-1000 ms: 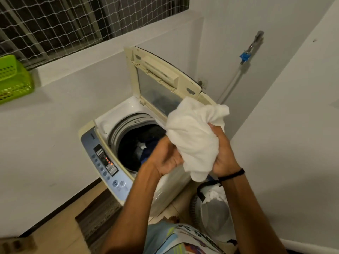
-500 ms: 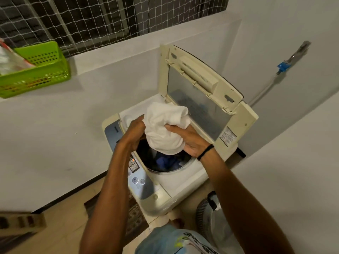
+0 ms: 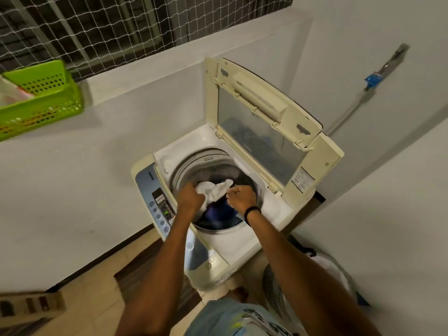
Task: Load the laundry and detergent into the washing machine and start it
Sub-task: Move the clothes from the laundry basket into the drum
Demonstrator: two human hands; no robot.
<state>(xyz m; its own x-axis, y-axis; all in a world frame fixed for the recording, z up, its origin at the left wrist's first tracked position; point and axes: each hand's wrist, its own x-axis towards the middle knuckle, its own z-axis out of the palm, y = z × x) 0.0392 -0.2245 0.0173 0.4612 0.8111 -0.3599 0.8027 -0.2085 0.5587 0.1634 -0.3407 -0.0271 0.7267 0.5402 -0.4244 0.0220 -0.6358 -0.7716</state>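
Note:
A top-loading washing machine [image 3: 271, 214] stands against the wall with its cream lid [image 3: 271, 117] propped upright. Both my hands reach into the drum. A white cloth [image 3: 214, 190] is held between them, low inside the opening, on top of dark blue laundry [image 3: 219, 212]. My left hand [image 3: 190, 198] grips the cloth's left side and my right hand [image 3: 241, 197], with a black wristband, grips its right side. The blue control panel [image 3: 157, 204] with buttons and a lit green display runs along the machine's left edge.
A green plastic basket [image 3: 41, 98] sits on the ledge at left under a netted window. A laundry basket with white items [image 3: 322, 287] stands on the floor at lower right. A dark mat [image 3: 145, 275] lies before the machine. A hose with a blue tap [image 3: 373, 80] hangs on the right wall.
Both hands have carried the white cloth from above the machine's right side down into the drum. The cloth now lies lower, on the dark laundry.

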